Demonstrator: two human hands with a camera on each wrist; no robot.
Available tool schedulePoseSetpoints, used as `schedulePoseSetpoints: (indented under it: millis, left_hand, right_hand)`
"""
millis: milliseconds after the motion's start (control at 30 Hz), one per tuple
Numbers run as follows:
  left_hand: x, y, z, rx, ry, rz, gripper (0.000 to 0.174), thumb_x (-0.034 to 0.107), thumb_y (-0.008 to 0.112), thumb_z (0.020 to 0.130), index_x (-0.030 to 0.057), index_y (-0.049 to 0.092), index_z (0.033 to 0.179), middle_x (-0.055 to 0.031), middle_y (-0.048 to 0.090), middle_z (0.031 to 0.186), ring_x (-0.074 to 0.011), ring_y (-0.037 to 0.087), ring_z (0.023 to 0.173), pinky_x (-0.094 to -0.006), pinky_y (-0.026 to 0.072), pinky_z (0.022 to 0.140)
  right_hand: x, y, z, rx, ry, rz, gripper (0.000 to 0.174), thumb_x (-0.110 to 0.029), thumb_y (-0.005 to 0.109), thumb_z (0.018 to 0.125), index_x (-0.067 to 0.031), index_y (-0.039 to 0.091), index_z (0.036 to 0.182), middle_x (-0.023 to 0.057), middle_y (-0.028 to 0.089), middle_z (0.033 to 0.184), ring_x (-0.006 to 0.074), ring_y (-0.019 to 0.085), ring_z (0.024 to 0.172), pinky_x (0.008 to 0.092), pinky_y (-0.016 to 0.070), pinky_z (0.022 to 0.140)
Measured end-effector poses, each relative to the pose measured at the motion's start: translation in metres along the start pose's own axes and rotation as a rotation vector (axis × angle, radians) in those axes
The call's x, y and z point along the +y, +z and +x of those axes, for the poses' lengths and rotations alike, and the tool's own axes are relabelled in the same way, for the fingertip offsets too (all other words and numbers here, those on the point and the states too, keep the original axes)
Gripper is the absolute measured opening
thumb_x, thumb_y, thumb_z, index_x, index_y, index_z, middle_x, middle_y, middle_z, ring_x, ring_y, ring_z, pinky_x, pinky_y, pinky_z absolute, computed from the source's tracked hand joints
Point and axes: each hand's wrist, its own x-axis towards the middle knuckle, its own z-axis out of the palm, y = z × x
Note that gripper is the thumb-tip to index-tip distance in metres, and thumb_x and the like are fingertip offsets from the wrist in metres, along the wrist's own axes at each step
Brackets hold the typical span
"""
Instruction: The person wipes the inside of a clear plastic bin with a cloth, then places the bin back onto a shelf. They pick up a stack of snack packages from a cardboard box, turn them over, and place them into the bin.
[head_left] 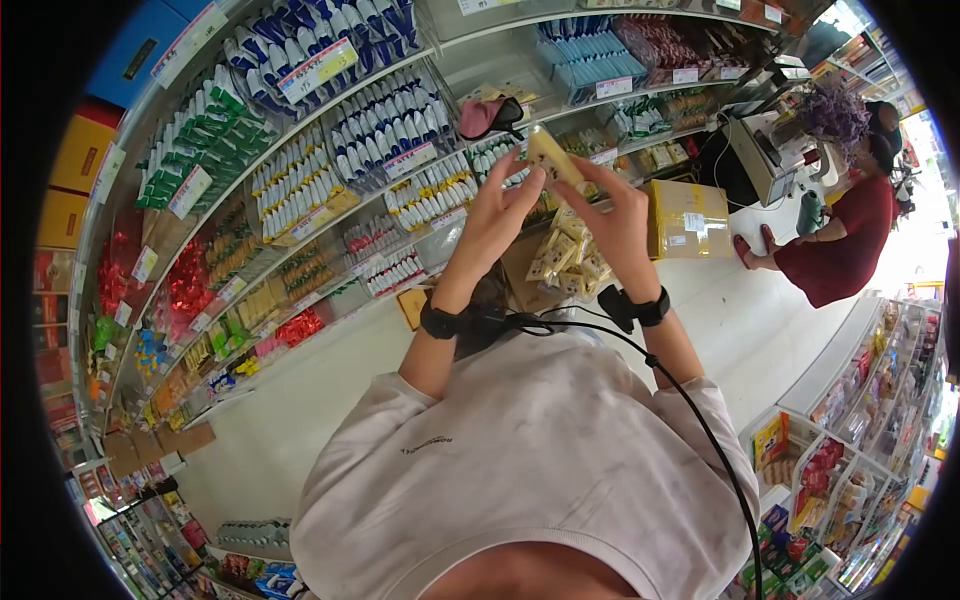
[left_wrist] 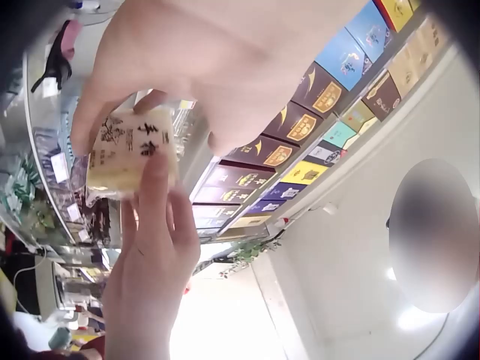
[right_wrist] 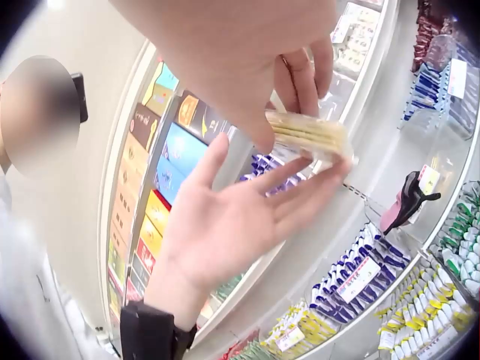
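Stocked shelves [head_left: 490,62] curve from nine to one o'clock, with a carton [head_left: 516,275] of wrapped packets [head_left: 565,248] at two. The left hand [head_left: 497,212] supports the held packet [head_left: 549,152] at one o'clock with straight fingers, thumb apart; the right hand [head_left: 625,215] pinches it, seemingly to expose its printed face.

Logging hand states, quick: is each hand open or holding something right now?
Left hand: open, touching the clear-wrapped pale-yellow packet.
Right hand: closed on that packet, pinching it.
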Motion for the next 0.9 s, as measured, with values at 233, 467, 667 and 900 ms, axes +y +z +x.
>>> schedulePoseSetpoints:
  millis: [233, 467, 667, 900]
  left_hand:
    - [0.001, -0.002, -0.004, 0.090, -0.089, -0.164, 0.045, 0.038, 0.052, 0.106, -0.0002, 0.058, 0.128, -0.0075, 0.066, 0.117, -0.0123, 0.062, 0.110, -0.0280, 0.0520, 0.089]
    - [-0.002, -0.020, -0.005, 0.033, -0.149, -0.324, 0.042, 0.035, 0.059, 0.102, 0.0008, 0.062, 0.125, -0.0071, 0.069, 0.115, -0.0157, 0.068, 0.101, -0.0312, 0.0547, 0.084]
    - [0.002, -0.023, -0.007, -0.014, -0.195, -0.175, 0.042, 0.036, 0.062, 0.100, 0.0007, 0.064, 0.124, -0.0054, 0.069, 0.113, -0.0119, 0.066, 0.101, -0.0291, 0.0524, 0.085]
    - [0.029, 0.014, -0.036, -0.104, -0.075, -0.077, 0.048, 0.041, 0.064, 0.098, -0.0019, 0.064, 0.118, -0.0035, 0.068, 0.108, -0.0062, 0.061, 0.091, -0.0207, 0.0476, 0.076]
  right_hand:
    - [-0.032, 0.007, -0.011, -0.110, -0.258, -0.073, 0.048, -0.009, 0.081, 0.077, -0.0038, 0.066, 0.122, 0.0152, 0.060, 0.128, 0.0332, 0.055, 0.122, 0.0421, 0.0463, 0.099]
    - [-0.021, -0.013, -0.018, -0.224, 0.424, 0.630, 0.041, -0.009, 0.072, 0.092, 0.0034, 0.053, 0.126, 0.0143, 0.069, 0.108, 0.0244, 0.068, 0.104, 0.0335, 0.0520, 0.092]
    - [-0.027, -0.018, -0.040, -0.245, 0.485, 0.825, 0.045, -0.004, 0.069, 0.094, 0.0025, 0.042, 0.129, 0.0162, 0.069, 0.104, 0.0206, 0.070, 0.098, 0.0300, 0.0538, 0.086]
    - [-0.025, -0.049, -0.050, -0.253, 0.433, 0.876, 0.044, -0.002, 0.068, 0.094, 0.0045, 0.044, 0.130, 0.0146, 0.068, 0.106, 0.0202, 0.069, 0.099, 0.0300, 0.0538, 0.086]
